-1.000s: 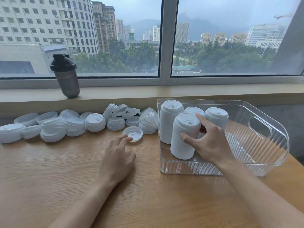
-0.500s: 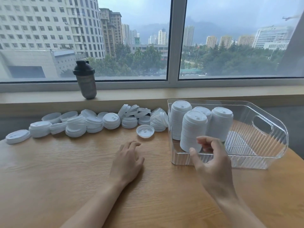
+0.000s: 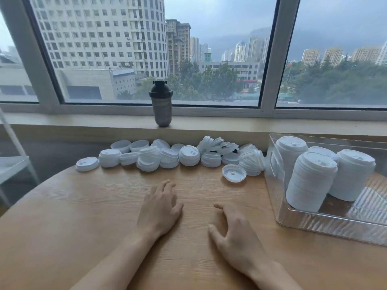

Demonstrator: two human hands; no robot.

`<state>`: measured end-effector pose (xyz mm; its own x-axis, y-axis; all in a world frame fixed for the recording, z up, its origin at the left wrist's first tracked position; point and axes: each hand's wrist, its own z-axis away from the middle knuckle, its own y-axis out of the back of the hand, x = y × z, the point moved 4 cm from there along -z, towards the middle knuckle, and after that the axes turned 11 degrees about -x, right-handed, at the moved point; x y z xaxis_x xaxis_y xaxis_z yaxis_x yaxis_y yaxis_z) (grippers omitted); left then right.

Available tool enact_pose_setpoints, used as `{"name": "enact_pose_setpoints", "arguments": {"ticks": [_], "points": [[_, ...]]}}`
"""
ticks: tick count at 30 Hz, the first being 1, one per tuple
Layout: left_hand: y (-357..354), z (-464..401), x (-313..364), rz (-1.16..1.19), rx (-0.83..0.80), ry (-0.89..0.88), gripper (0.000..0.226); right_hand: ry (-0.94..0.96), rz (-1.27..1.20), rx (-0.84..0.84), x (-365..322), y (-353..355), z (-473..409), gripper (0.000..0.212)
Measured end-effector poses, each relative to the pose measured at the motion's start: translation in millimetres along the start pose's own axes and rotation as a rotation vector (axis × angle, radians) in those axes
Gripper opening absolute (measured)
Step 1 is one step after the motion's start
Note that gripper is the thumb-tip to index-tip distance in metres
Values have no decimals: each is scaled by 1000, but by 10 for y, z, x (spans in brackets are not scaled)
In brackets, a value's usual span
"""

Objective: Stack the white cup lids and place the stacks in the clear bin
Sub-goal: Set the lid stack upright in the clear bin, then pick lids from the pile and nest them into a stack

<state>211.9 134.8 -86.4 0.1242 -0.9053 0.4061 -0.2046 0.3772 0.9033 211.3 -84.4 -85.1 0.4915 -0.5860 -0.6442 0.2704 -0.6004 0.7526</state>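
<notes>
Your left hand [image 3: 160, 208] is resting on the wooden table [image 3: 62, 216] with fingers loosely curled, gripping nothing; your right hand [image 3: 232, 233] is lying beside it, fingers relaxed and spread, also empty. The nearest loose lid [image 3: 234, 173] is sitting upside down at about one o'clock from your left hand, apart from the rest. I judge the next stack is starting here — reach for that lid, flip it dome-up, then nest others from the heap of white lids [image 3: 167, 156] stretching from ten to one o'clock along the table's far edge. Press each down evenly; the thin, ridged plastic rims are looking slippery and tilt-prone. The clear bin [image 3: 326, 225] is waiting at three o'clock, glossy and ribbed, with finished stacks [image 3: 310, 181] standing inside — the front one is leaning slightly, so set new ones down gently
</notes>
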Motion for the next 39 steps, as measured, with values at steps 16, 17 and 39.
{"name": "enact_pose_setpoints", "arguments": {"ticks": [16,17,39], "points": [[-134,-1616,-126,-222,268,-212,87,-100,-43,146,238,-206,-1904,53],[-159,-1710,-114,-236,279,-211,89,-106,-56,158,255,-205,-1957,52],[-196,-640,197,184,46,-339,80,-78,-359,234,242,-55,-945,40]]}}
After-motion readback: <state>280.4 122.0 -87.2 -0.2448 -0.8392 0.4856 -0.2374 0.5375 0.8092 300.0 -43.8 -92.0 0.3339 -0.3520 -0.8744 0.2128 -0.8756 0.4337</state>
